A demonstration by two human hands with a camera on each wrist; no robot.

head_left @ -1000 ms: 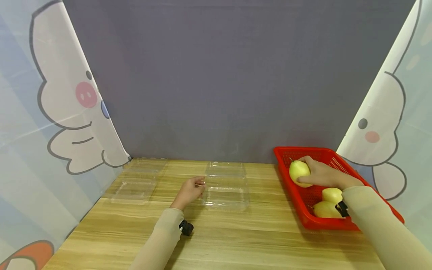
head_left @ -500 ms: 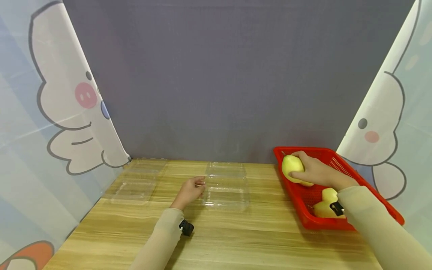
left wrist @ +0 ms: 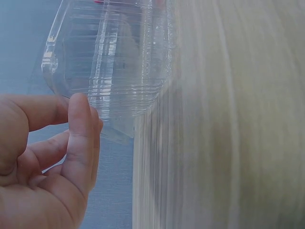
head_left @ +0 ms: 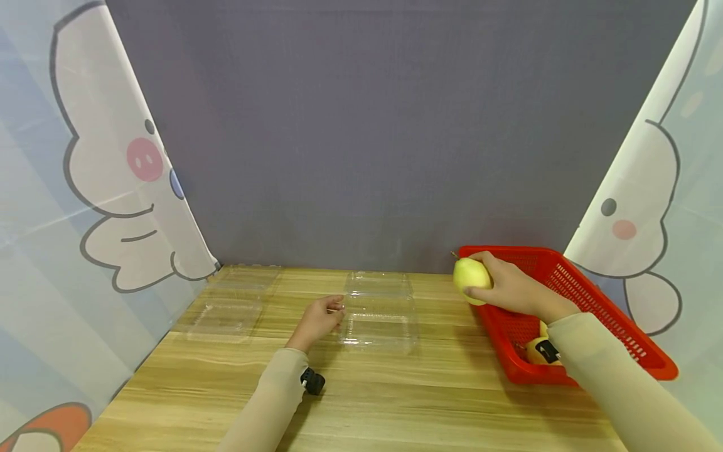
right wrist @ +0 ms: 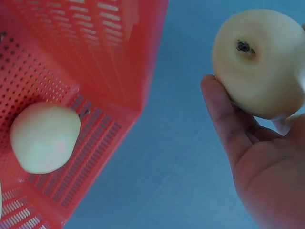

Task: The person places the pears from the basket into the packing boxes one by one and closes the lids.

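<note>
My right hand (head_left: 516, 287) grips a yellow-green pear (head_left: 470, 280) at the left rim of a red basket (head_left: 511, 371). Beneath the pear in the right wrist view (right wrist: 259, 67), the fingers wrap its side, and its dark blossom end faces the camera. A second pear (right wrist: 45, 137) lies inside the basket; my right sleeve partly covers the fruit there in the head view. On the left, my left hand (head_left: 316, 321) pinches the near-left edge of an open clear plastic clamshell container (head_left: 380, 326). Thumb and finger meet at its corner in the left wrist view.
Another open clear clamshell container (head_left: 226, 314) lies to the left on the wooden table (head_left: 395, 408). A grey cloth backdrop (head_left: 361, 138) rises behind the table, with cartoon-printed curtains (head_left: 107, 207) at the sides.
My right hand has carried the pear left, from inside the basket to over its left rim. The left hand and the containers have stayed in place.
</note>
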